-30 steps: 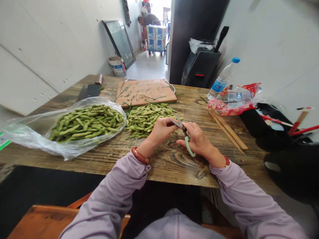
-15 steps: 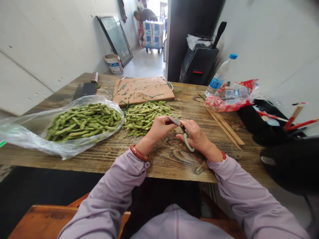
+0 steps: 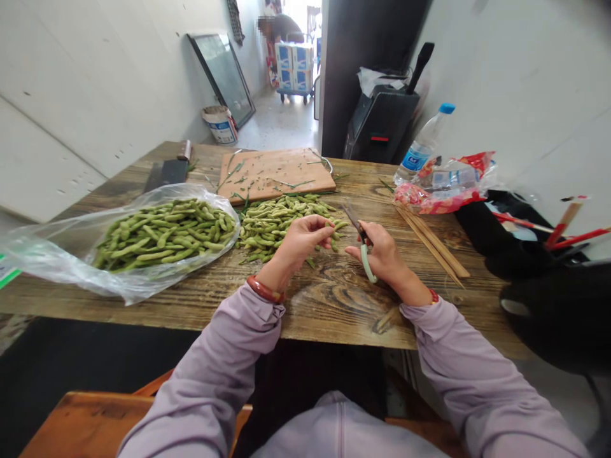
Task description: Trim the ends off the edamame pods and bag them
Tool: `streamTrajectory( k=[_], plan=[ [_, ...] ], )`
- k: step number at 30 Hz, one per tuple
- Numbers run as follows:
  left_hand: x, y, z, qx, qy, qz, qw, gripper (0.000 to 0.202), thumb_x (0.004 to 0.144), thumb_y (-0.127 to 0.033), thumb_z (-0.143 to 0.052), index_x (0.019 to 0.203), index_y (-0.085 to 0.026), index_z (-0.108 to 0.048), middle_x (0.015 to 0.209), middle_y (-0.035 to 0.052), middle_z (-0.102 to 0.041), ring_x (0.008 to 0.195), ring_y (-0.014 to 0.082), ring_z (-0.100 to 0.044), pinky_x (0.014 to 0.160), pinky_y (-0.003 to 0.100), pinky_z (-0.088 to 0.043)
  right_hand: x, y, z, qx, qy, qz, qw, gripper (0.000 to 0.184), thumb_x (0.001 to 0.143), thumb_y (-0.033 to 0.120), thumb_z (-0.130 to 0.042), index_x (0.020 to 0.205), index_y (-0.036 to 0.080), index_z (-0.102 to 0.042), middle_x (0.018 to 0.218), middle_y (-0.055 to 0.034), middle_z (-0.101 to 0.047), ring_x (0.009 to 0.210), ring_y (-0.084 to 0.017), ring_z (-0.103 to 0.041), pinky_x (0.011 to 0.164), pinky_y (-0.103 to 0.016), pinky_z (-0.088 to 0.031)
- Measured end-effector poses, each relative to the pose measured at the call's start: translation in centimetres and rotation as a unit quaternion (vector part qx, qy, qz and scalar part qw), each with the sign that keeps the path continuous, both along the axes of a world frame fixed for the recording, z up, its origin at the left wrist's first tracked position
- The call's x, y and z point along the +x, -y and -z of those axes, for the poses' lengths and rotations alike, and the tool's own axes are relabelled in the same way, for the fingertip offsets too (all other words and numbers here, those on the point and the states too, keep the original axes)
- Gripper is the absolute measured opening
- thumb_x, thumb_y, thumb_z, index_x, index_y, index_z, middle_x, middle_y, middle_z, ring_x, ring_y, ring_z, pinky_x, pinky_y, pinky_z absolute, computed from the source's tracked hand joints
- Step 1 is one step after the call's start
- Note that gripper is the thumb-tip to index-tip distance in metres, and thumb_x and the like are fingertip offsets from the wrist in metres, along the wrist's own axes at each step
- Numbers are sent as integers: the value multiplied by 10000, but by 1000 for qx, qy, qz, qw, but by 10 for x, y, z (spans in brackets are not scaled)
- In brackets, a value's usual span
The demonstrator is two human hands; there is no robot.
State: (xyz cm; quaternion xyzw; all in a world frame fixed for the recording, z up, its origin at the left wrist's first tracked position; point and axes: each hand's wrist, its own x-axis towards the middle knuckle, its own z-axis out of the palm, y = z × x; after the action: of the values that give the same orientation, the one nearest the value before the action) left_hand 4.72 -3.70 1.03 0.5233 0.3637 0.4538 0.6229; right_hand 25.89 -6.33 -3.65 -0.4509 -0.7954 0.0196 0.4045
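Note:
My right hand [image 3: 384, 254] is closed around a pair of scissors [image 3: 365, 259] with pale green handles, their blades pointing up and away from me. To their left, my left hand [image 3: 305, 238] pinches a green edamame pod [image 3: 328, 224], mostly covered by the fingers. Behind and beneath that hand spreads a loose pile of edamame pods [image 3: 272, 219] on the wooden table [image 3: 334, 305]. One small pod [image 3: 310, 262] shows just under the left palm. Further left lies a clear plastic bag [image 3: 62, 251] full of more pods [image 3: 162, 235].
Behind the pile is a wooden cutting board [image 3: 277, 172] strewn with green scraps; a cleaver [image 3: 167, 173] lies left of it. At right are chopsticks [image 3: 432, 245], a water bottle [image 3: 422, 149], red wrapping [image 3: 443, 197] and a black holder [image 3: 477, 222]. A person [image 3: 284, 28] bends behind a loaded cart [image 3: 293, 70].
My hands have moved apart. The scissor blades, earlier at the left fingertips, have swung away to the right with my right hand.

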Motion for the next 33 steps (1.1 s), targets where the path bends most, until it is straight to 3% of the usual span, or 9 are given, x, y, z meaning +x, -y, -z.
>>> streamTrajectory(
  k=[5, 11, 20, 27, 33],
  plan=[
    [-3, -3, -3, -90, 104, -18, 990, 229, 703, -195, -839, 802, -105, -654, 715, 10, -688, 628, 98, -675, 632, 211, -554, -1, 0, 0, 24, 8, -14, 1000, 638, 883, 631, -631, 1290, 146, -551, 940, -121, -656, 831, -285, -592, 765, -454, -521],
    [0, -3, -1, -120, 137, -10, 983, 233, 708, -157, -843, 811, -105, -640, 717, 0, -682, 632, 86, -680, 629, 186, -561, -6, 6, -3, 13, 34, -41, 999, 639, 888, 606, -637, 1321, 149, -528, 1020, -151, -660, 908, -315, -589, 793, -484, -525],
    [1, -1, 3, -84, 104, 32, 991, 339, 654, -285, -891, 824, -115, -652, 725, 14, -694, 617, 90, -651, 616, 201, -528, -7, 7, -7, 38, 54, -50, 997, 606, 916, 579, -614, 1296, 114, -533, 999, -151, -661, 891, -303, -586, 782, -458, -527],
    [5, 5, 0, -19, -3, 55, 998, 304, 667, -357, -863, 798, -109, -747, 609, -12, -600, 483, 47, -447, 452, 195, -304, -8, 10, -8, 24, 67, -62, 995, 580, 932, 588, -578, 1288, 131, -544, 1026, -153, -661, 917, -307, -586, 799, -459, -521],
    [3, 4, -1, 24, -45, 46, 998, 220, 689, -315, -817, 779, -124, -754, 623, -2, -614, 493, 54, -407, 476, 216, -284, -6, 10, -6, 9, 84, -66, 994, 554, 944, 566, -566, 1305, 148, -542, 1059, -157, -659, 953, -315, -586, 828, -467, -521]
  ],
)
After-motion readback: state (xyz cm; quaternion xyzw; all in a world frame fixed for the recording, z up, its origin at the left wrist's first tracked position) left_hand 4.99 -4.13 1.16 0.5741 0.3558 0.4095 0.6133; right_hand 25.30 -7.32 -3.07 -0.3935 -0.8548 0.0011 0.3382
